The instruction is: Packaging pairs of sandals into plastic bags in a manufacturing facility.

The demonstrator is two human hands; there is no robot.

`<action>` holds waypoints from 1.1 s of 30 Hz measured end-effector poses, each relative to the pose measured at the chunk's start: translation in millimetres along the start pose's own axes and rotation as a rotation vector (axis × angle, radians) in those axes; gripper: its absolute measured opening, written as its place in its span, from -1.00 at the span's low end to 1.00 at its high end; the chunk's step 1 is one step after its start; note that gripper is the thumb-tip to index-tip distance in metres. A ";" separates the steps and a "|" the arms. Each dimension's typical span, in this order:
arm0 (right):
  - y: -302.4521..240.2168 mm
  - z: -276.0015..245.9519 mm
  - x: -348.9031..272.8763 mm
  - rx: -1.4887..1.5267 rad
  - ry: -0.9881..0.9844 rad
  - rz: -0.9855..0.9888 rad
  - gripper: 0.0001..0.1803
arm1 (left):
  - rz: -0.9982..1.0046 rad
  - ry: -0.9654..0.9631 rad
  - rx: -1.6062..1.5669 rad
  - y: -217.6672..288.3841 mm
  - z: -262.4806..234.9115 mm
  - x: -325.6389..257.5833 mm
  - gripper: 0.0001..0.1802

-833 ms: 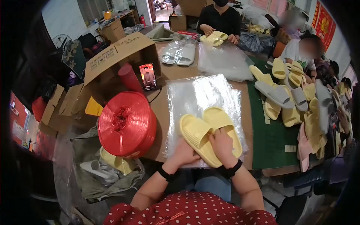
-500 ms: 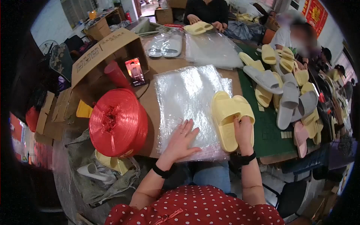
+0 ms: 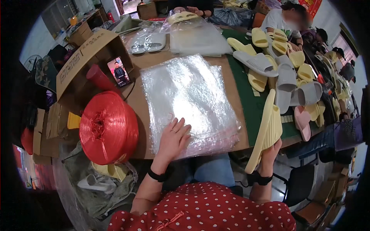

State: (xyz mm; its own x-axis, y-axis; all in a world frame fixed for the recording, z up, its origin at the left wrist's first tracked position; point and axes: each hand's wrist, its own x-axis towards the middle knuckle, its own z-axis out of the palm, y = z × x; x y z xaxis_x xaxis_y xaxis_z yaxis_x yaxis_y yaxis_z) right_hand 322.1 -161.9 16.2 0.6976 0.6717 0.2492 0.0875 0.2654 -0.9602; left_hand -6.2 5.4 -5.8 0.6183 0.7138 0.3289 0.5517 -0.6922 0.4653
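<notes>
My left hand [image 3: 172, 140] lies with its fingers stretched out on the lower part of a stack of clear plastic bags [image 3: 183, 86]. To the right of the stack, past the cardboard-covered part of the table, my right hand [image 3: 270, 157] grips a pair of pale yellow slide slippers [image 3: 266, 133]. They are tilted up on edge at the table's front rim, and hide part of my right fingers. A small red loop of string [image 3: 170, 116] shows on the bags just beyond my left fingertips.
A big red roll of plastic twine [image 3: 109, 127] stands left of the bags. Behind it a cardboard box [image 3: 90, 54] shelters a phone [image 3: 118, 72]. Grey, yellow and pink slippers [image 3: 286, 77] pile up on the green mat [image 3: 239, 79]. A co-worker's hands [image 3: 190, 9] are at the far side.
My right hand has lifted the yellow slippers off the bags, carried them right and tipped them on edge. My left hand still lies on the bags. The whole view has shifted.
</notes>
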 end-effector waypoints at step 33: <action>-33.6 103.2 -55.5 -0.901 -0.606 -0.240 -0.75 | 0.022 0.064 -0.096 44.8 -45.5 20.7 -0.60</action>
State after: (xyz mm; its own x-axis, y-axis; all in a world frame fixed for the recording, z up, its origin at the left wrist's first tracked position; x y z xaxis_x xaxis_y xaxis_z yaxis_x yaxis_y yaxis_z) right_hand 207.1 -136.7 47.6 0.1518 0.9624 0.2253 0.8298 -0.0003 -0.5580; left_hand 5.8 -6.0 59.2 0.5911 0.7059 0.3903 0.4801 -0.6967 0.5330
